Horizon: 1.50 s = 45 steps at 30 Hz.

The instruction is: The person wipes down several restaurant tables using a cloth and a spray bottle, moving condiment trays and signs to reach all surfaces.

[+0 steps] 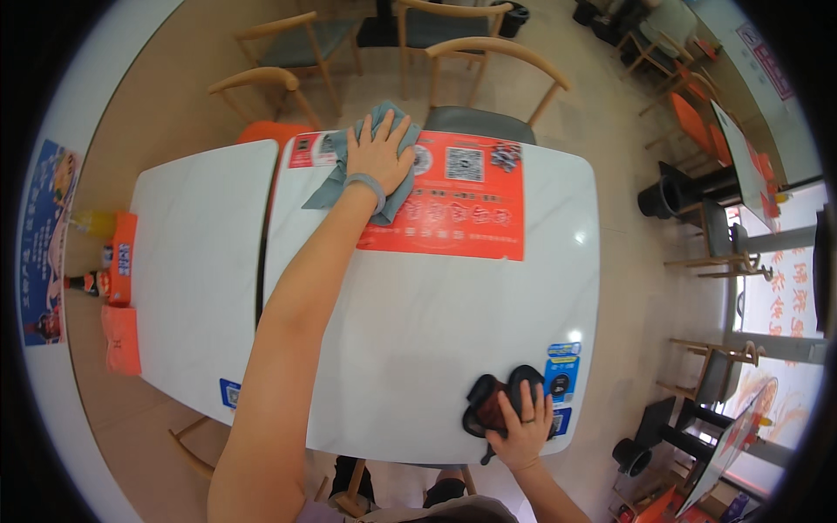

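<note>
My left hand (379,153) lies spread on a grey-blue cloth (327,189), pressing it against the far part of the white marbled tabletop (418,327). The cloth overlaps a red printed sheet (471,229) that bears writing and square codes. A grey band circles my left wrist. At the near right corner, my right hand (526,425), with a ring on one finger, rests on a black and dark red bundled item (490,402); its kind cannot be told. Blue stickers (561,376) are on the tabletop beside that bundle.
A second white table (196,261) adjoins on the left, with an orange holder (123,258), a dark bottle (95,283) and a yellow bottle (98,223) at its far-left edge. Wooden chairs (500,46) stand beyond the tables. More tables (739,157) and black bins (659,197) are on the right.
</note>
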Tool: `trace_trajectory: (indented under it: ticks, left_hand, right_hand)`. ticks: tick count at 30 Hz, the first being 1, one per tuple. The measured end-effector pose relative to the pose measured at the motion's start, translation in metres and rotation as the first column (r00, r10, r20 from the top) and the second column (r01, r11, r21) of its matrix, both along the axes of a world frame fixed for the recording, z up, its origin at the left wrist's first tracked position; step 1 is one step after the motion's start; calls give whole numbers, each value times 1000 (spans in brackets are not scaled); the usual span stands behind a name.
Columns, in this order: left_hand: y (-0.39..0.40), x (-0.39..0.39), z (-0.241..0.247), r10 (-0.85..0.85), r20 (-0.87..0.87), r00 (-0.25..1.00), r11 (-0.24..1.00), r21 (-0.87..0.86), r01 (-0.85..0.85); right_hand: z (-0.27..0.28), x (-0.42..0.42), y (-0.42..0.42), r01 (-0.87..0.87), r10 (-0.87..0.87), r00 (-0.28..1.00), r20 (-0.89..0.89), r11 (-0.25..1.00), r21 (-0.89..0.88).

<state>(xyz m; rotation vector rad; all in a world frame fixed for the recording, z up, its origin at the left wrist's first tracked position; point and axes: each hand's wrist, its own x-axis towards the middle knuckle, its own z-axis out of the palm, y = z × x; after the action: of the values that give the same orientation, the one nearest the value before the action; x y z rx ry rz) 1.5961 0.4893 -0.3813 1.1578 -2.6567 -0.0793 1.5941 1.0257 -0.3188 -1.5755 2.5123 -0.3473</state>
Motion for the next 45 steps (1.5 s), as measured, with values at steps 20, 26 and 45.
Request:
trace_trajectory:
  ticks: [20,26,45]
  left_hand:
    - [260,-166,17,-666,-69,743,736,105,669]
    - [133,-18,34,-491,-19,871,868,77,491]
    - [166,207,3,363,48,930,932,-18,-363]
  right_hand:
    - [2,5,-3,108,-103,993,66,991,-79]
    - [1,8,0,35,-39,998,-43,996,-84]
    - [7,14,56,-137,167,970,175,975,-174]
